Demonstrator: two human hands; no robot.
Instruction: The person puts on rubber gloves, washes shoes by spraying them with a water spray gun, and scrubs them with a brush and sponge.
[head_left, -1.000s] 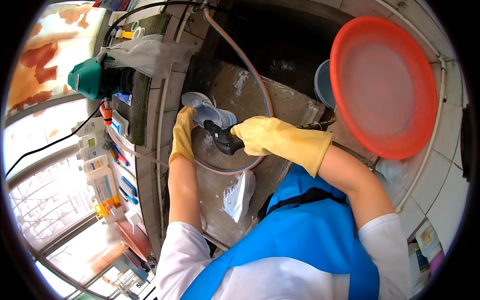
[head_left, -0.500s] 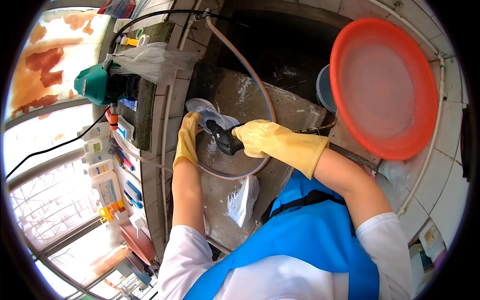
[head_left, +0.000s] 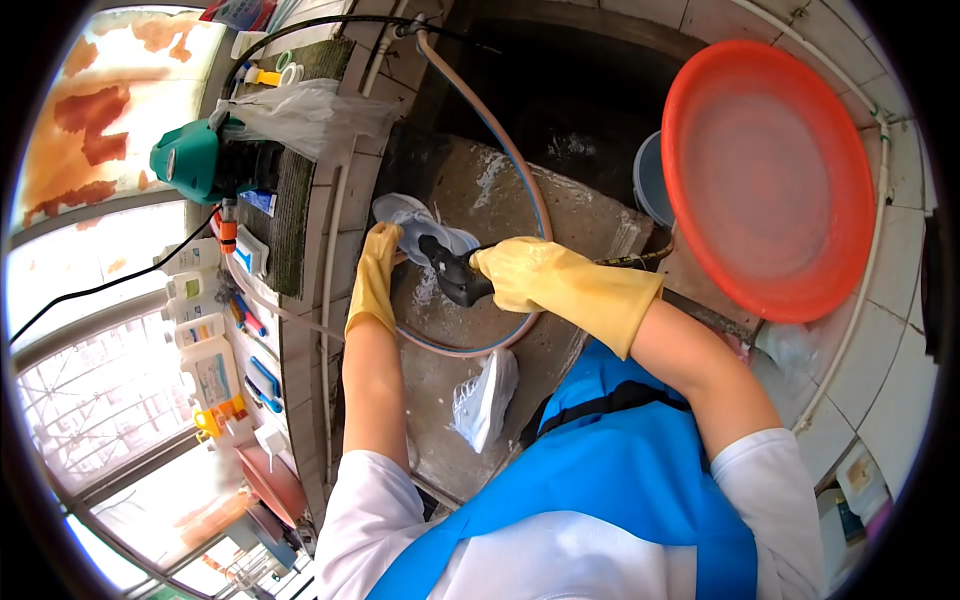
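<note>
My left hand (head_left: 375, 275), in a yellow rubber glove, is closed on the near edge of a light grey sneaker (head_left: 408, 217) lying on the stone slab (head_left: 440, 390). In my right hand (head_left: 530, 275), gloved the same way, is a black spray gun (head_left: 458, 275). Its front end is over the sneaker's opening, close to my left hand. My right fingers wrap round its handle and are partly hidden. A second sneaker (head_left: 487, 400), pale with white laces, lies on its side nearer my apron.
A pinkish hose (head_left: 500, 135) loops across the slab around both hands. At the right stand a large red basin (head_left: 850, 240) and a grey-blue bucket (head_left: 652, 180). On the left ledge are a green machine (head_left: 187, 160), bottles (head_left: 212, 375) and brushes (head_left: 263, 383).
The black spray gun has shifted and tilted slightly with my right hand. My left hand and the sneaker stay nearly in place.
</note>
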